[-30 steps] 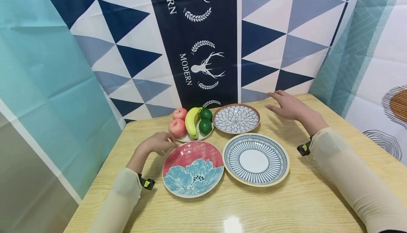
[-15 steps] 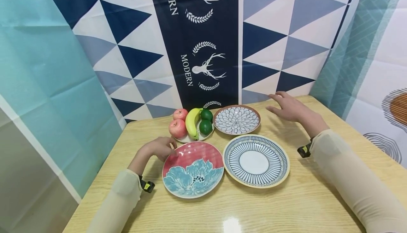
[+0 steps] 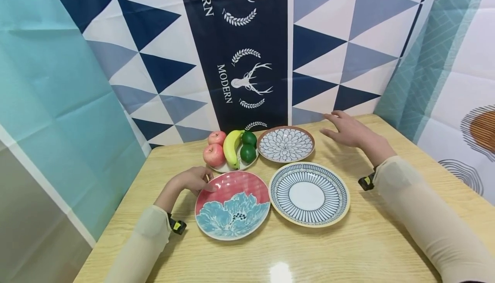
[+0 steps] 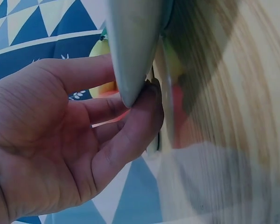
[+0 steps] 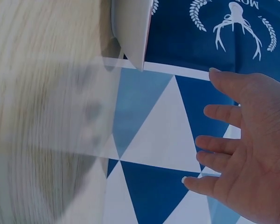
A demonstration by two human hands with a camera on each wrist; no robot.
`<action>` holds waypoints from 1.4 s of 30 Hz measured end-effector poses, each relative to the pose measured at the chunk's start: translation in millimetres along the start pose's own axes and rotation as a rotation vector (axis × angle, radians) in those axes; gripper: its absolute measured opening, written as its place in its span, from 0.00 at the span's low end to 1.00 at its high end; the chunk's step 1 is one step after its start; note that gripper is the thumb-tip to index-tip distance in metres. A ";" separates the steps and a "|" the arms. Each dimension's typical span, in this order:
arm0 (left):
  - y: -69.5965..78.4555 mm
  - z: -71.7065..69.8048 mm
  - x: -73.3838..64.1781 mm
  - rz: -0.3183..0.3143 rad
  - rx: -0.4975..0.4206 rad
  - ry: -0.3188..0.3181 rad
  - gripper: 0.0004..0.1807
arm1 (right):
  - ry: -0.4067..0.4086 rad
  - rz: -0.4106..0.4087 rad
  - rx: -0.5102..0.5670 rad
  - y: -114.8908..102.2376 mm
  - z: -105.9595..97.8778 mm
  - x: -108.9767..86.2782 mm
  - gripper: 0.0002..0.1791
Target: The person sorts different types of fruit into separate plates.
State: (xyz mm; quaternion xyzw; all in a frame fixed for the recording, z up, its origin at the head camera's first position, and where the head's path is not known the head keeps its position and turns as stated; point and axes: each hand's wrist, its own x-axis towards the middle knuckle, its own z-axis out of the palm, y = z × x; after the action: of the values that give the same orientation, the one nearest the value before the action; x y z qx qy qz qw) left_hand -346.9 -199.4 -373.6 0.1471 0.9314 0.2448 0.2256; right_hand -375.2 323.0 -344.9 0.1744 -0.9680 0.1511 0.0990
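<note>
Our left hand (image 3: 192, 181) pinches the red plate (image 3: 233, 208) at its edge on the worktop (image 3: 216, 261). The red plate has the banana (image 3: 230, 150) behind it and the striped plate (image 3: 307, 196) to its right; our right hand (image 3: 346, 131) hovers well apart from it, fingers (image 5: 218, 144) loose.

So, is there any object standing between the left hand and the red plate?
No, nothing visible: the left hand holds the red plate by its edge. The fruit plate lies behind it, not between them.
</note>
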 end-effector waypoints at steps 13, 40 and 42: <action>-7.0 -0.6 7.2 0.022 -0.011 -0.007 0.13 | 0.009 0.007 -0.011 -17.2 3.0 2.7 0.39; -10.0 -0.9 8.2 -0.004 -0.037 -0.042 0.13 | -0.099 -0.203 0.005 -105.5 28.4 44.5 0.39; -9.6 -1.8 8.0 -0.002 -0.037 -0.045 0.13 | -0.112 -0.221 0.019 -113.2 29.3 46.7 0.39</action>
State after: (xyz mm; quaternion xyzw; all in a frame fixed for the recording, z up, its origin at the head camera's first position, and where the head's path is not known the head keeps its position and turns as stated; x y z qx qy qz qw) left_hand -356.2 -205.1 -380.0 0.1475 0.9216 0.2582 0.2493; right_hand -380.6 197.9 -331.7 0.2892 -0.9453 0.1385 0.0593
